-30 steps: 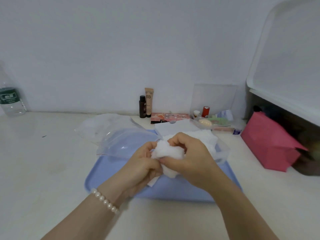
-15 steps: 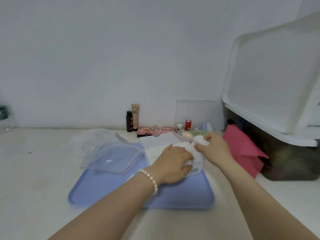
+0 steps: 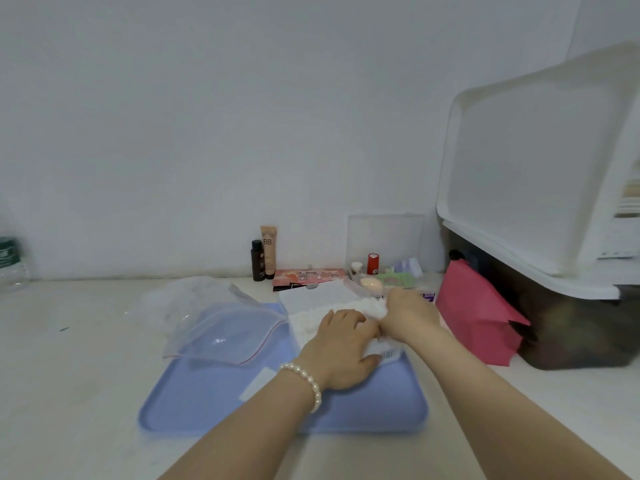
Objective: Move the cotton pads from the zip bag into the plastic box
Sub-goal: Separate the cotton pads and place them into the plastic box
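A plain white painted wall (image 3: 242,116) rises behind a pale cream tabletop (image 3: 69,375) (evenly lit, soft shadows). At the right edge stands a white shelving unit (image 3: 627,220), blurred.

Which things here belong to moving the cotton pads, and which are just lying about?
Job: cotton pads, plastic box, zip bag, left hand, right hand.

Lying about: blue tray, BB cream tube, dark bottle, pink bag, water bottle.
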Available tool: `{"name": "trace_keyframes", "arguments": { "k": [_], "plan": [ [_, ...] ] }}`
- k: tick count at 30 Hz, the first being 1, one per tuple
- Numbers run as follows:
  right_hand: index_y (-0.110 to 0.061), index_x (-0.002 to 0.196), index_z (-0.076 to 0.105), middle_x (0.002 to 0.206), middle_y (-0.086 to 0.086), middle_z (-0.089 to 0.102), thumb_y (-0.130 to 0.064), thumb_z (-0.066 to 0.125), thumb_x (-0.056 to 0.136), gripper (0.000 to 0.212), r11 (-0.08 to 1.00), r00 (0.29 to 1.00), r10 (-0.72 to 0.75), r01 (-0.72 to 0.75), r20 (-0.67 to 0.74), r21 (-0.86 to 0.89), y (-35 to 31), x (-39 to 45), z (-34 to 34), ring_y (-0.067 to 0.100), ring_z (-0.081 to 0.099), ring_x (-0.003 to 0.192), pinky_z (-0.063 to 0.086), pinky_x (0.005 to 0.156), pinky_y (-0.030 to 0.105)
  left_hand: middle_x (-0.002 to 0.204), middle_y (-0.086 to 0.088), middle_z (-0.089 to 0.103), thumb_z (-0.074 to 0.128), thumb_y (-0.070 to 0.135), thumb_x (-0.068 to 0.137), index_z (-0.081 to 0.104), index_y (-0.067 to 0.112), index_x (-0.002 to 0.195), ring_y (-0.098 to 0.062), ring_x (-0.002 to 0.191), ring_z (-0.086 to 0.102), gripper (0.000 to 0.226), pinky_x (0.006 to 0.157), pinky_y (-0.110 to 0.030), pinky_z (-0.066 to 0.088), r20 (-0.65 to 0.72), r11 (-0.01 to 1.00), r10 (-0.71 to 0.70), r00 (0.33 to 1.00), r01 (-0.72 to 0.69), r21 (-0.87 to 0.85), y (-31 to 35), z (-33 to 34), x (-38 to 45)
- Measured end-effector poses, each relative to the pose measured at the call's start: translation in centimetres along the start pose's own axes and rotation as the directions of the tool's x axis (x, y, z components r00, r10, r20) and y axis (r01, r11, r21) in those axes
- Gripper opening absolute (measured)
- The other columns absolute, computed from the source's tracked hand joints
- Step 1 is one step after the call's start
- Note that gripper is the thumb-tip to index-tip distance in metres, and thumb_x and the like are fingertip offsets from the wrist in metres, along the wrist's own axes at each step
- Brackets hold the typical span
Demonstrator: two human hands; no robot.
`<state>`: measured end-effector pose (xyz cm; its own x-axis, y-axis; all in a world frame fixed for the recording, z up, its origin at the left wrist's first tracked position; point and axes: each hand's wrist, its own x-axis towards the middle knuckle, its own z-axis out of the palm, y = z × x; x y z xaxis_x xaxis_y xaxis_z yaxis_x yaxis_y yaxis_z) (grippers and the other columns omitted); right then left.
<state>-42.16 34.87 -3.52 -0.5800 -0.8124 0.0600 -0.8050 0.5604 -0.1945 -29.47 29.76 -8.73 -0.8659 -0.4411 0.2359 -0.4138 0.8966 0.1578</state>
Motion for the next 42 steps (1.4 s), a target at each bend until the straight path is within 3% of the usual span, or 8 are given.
{"name": "trace_keyframes", "arguments": {
  "k": [10, 14, 19, 23, 30, 34, 37, 42],
  "plan": [
    [-0.02, 0.088, 0.047, 0.08, 0.001, 0.063, -0.035, 0.056, 0.086, 0.018, 0.997, 0.918, -0.083, 0.079, 0.387, 0.027, -0.5, 2.1, -1.9, 0.015, 0.061, 0.072, 0.053, 0.077, 0.03, 0.121, -0.005, 0.047, 0.047, 0.04, 0.086, 0.042, 0.015, 0.121, -0.024, 0.114, 0.039, 0.044, 0.103, -0.035, 0.024, -0.005, 0.995, -0.069, 0.998, 0.068, -0.072, 0.3, -0.5, -0.1],
    [-0.017, 0.071, 0.046, 0.073, -0.001, 0.052, -0.03, 0.049, 0.087, 0.021, 0.97, 0.925, -0.005, 0.096, 0.38, -0.222, -1.4, 2.3, -0.7, 0.019, 0.053, 0.078, 0.042, 0.091, 0.038, 0.125, -0.007, 0.046, 0.051, 0.034, 0.09, 0.037, 0.01, 0.128, -0.026, 0.117, 0.04, 0.047, 0.108, -0.039, 0.021, -0.011, 0.992, -0.098, 0.995, 0.097, -0.082, 0.5, -0.5, -0.1],
    [-0.022, 0.108, 0.053, 0.096, -0.002, 0.049, -0.028, 0.044, 0.088, 0.023, 0.935, 0.931, 0.066, 0.068, 0.36, -0.349, -2.4, 1.8, -0.3, 0.022, 0.049, 0.106, 0.03, 0.104, 0.046, 0.127, -0.006, 0.045, 0.051, 0.034, 0.089, 0.035, 0.012, 0.131, -0.026, 0.12, 0.039, 0.05, 0.111, -0.044, 0.019, -0.011, 0.991, -0.095, 0.995, 0.094, -0.092, 0.6, -0.6, -0.1],
    [-0.02, 0.102, 0.058, 0.108, 0.002, 0.063, -0.04, 0.041, 0.084, 0.032, 0.986, 0.929, -0.03, 0.088, 0.368, -0.141, -1.3, 2.9, -0.8, 0.026, 0.057, 0.105, 0.041, 0.097, 0.041, 0.148, -0.006, 0.03, 0.048, 0.037, 0.091, 0.019, 0.008, 0.144, -0.023, 0.136, 0.025, 0.067, 0.117, -0.044, 0.007, 0.024, 0.986, -0.121, 0.992, 0.123, -0.112, 0.6, -0.6, -0.1],
    [0.0, 0.135, 0.04, 0.139, 0.017, 0.045, -0.012, 0.023, 0.101, 0.04, 0.988, 0.896, -0.135, 0.156, 0.423, -0.015, -1.2, 1.1, 0.5, 0.028, 0.042, 0.127, 0.03, 0.104, 0.033, 0.159, -0.006, 0.001, 0.036, 0.051, 0.094, -0.003, 0.008, 0.149, -0.018, 0.146, -0.003, 0.08, 0.118, -0.042, -0.006, 0.039, 0.995, -0.091, 0.995, 0.089, 0.05, 0.7, -0.2, 0.0],
    [-0.001, 0.128, 0.049, 0.131, 0.019, 0.053, -0.02, 0.031, 0.1, 0.038, 0.988, 0.928, -0.111, 0.065, 0.355, 0.14, -0.2, 0.9, -0.6, 0.031, 0.052, 0.118, 0.04, 0.093, 0.033, 0.159, -0.006, 0.001, 0.029, 0.056, 0.093, 0.002, 0.008, 0.15, -0.018, 0.146, -0.002, 0.078, 0.117, -0.044, -0.006, -0.019, 0.995, -0.052, 0.998, 0.054, 0.083, 0.7, -0.4, -0.3],
    [-0.003, 0.109, 0.06, 0.101, 0.014, 0.067, -0.014, 0.04, 0.095, 0.027, 0.939, 0.966, -0.107, 0.021, 0.235, 0.343, 1.1, 1.0, -2.4, 0.023, 0.061, 0.083, 0.041, 0.067, 0.028, 0.145, -0.014, 0.038, 0.026, 0.049, 0.087, 0.04, 0.005, 0.138, -0.029, 0.134, 0.035, 0.069, 0.113, -0.043, 0.021, -0.28, 0.994, -0.036, 0.959, 0.005, -0.11, -0.1, -1.3, -1.6],
    [-0.003, 0.08, 0.069, 0.082, 0.01, 0.072, -0.013, 0.048, 0.088, 0.024, 0.924, 0.988, -0.033, 0.086, -0.148, 0.373, 1.3, 0.0, -4.3, 0.02, 0.055, 0.07, 0.04, 0.063, 0.028, 0.096, -0.006, 0.061, 0.045, 0.025, 0.082, 0.063, 0.008, 0.098, -0.024, 0.086, 0.058, 0.029, 0.071, -0.039, 0.052, -0.48, 0.995, 0.031, 0.877, -0.073, -0.068, -3.2, -2.6, -5.7]
  ]
}}
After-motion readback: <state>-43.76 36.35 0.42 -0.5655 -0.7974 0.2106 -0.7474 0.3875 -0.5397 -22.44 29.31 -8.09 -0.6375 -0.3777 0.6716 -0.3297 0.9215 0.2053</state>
